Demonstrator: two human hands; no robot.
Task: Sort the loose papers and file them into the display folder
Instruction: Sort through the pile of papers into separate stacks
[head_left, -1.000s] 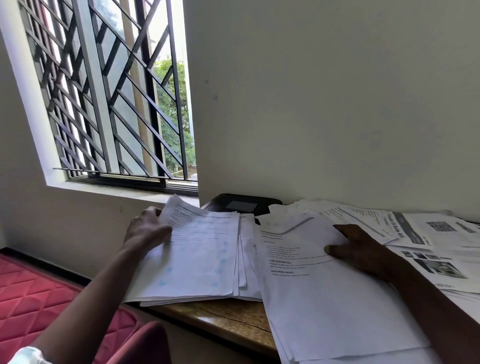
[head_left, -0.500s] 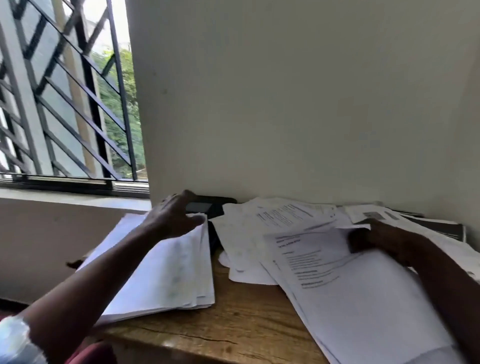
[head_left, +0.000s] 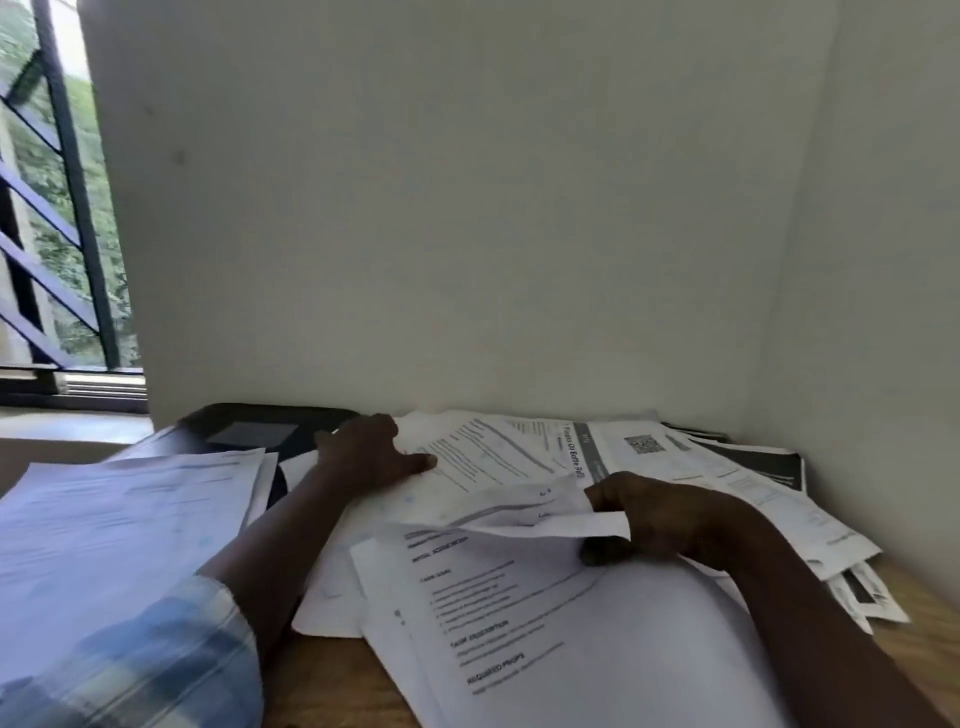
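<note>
Loose printed papers cover a wooden desk. A squared stack of sheets lies at the left. A spread pile fills the back right corner. My left hand rests flat on a sheet at the back middle, fingers spread. My right hand pinches the folded-up top edge of a sheet above the near printed page. A black folder-like item lies against the wall behind the left stack, partly covered.
White walls close the desk at the back and right. A barred window is at the far left. More dark-printed sheets stick out under the right pile.
My left hand has left the left stack and moved right onto the back middle papers. My right hand has lifted and curled a sheet's top edge. The view has turned right.
</note>
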